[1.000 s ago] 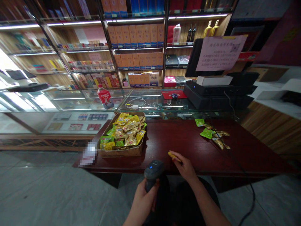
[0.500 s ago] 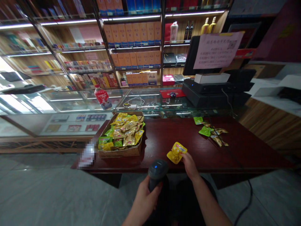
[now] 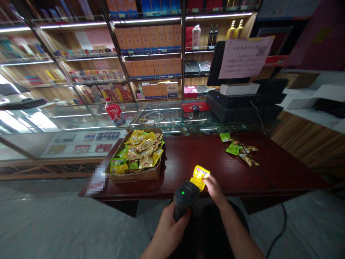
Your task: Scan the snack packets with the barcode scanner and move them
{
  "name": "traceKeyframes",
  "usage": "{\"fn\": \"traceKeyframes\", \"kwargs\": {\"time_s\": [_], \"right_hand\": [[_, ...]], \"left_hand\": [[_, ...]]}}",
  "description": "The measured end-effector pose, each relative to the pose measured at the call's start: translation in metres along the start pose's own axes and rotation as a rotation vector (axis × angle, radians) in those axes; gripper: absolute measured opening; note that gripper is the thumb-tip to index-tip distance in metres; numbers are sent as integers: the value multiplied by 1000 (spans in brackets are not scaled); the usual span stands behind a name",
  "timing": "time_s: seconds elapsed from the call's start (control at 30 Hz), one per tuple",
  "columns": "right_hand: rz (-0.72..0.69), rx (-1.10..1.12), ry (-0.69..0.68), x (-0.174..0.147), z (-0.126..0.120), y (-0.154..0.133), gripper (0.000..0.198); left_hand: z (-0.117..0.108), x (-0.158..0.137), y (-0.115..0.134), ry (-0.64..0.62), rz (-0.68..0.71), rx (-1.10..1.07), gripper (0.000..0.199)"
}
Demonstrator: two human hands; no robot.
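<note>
My left hand (image 3: 172,226) is wrapped round the handle of a black barcode scanner (image 3: 185,194), whose top light glows green. Between the fingers of my right hand (image 3: 214,189) is a yellow snack packet (image 3: 201,176), lit brightly and held just beyond the scanner's head. To the left, a cardboard box (image 3: 136,178) holds many yellow, gold and green snack packets (image 3: 145,145). On the right of the dark red table (image 3: 183,154) lie several loose packets, among them a green packet (image 3: 233,149) and a gold packet (image 3: 245,159).
Behind the table runs a glass counter (image 3: 167,106) with a red-labelled bottle (image 3: 115,112), a white cable (image 3: 152,118) and a mouse (image 3: 196,108). A monitor with a paper sign (image 3: 244,59) stands at the back right. A black cable (image 3: 283,226) hangs at the right.
The scanner has moved slightly right and up, closer to the yellow packet. Its light has turned from blue to green, and the packet is now brightly lit. The view has shifted slightly.
</note>
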State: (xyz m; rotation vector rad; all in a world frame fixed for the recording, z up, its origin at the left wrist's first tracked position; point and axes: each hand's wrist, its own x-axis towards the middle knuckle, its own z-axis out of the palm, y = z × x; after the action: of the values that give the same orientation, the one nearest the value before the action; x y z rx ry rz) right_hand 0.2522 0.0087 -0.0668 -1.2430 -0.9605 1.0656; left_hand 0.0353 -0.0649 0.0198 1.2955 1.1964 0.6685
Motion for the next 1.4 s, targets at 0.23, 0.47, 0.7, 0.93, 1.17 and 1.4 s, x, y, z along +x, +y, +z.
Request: {"fn": "traceKeyframes", "kwargs": {"time_s": [0.23, 0.47, 0.7, 0.93, 1.17, 1.4], "right_hand": [[76, 67, -25, -2, 0, 2, 32], [43, 107, 30, 33, 23, -7, 59], [-148, 140, -304, 90, 149, -69, 54], [-200, -153, -335, 154, 263, -98, 53], [-273, -407, -128, 151, 185, -71, 37], [-13, -1257, 565, 131, -21, -26, 72]], "left_hand": [[0, 0, -1, 47, 13, -23, 24], [-4, 1, -21, 151, -50, -134, 31], [-23, -10, -29, 240, -91, -226, 43], [-31, -17, -34, 296, -89, -206, 43], [-35, -14, -43, 309, -70, -216, 54], [-27, -6, -43, 248, -58, -162, 56]]}}
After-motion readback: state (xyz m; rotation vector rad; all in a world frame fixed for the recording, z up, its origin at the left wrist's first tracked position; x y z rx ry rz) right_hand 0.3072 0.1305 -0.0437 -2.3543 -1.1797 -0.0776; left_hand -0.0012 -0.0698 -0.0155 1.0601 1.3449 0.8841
